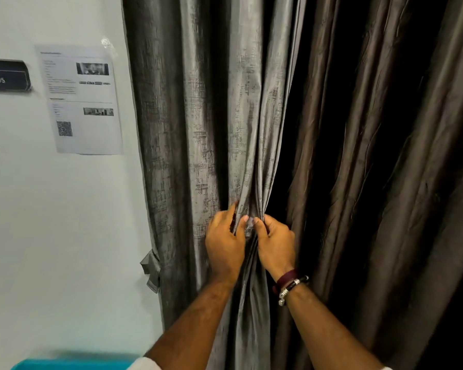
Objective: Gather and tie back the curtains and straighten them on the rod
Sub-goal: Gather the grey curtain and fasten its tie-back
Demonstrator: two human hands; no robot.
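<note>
A grey textured curtain [198, 116] hangs in folds beside the wall, and a darker brown curtain [372, 156] hangs to its right. My left hand [225, 244] and my right hand [274, 244] sit side by side at waist height, each gripping folds at the grey curtain's right edge, with the cloth bunched between them. A grey fabric tie-back [151, 271] dangles at the curtain's left edge by the wall. The rod is out of view.
A white wall [64, 236] stands at left with a taped printed sheet [82, 101] and a dark nameplate [6, 76]. A teal surface [72, 363] shows at the bottom left. A dark gap [281, 129] opens between the two curtains.
</note>
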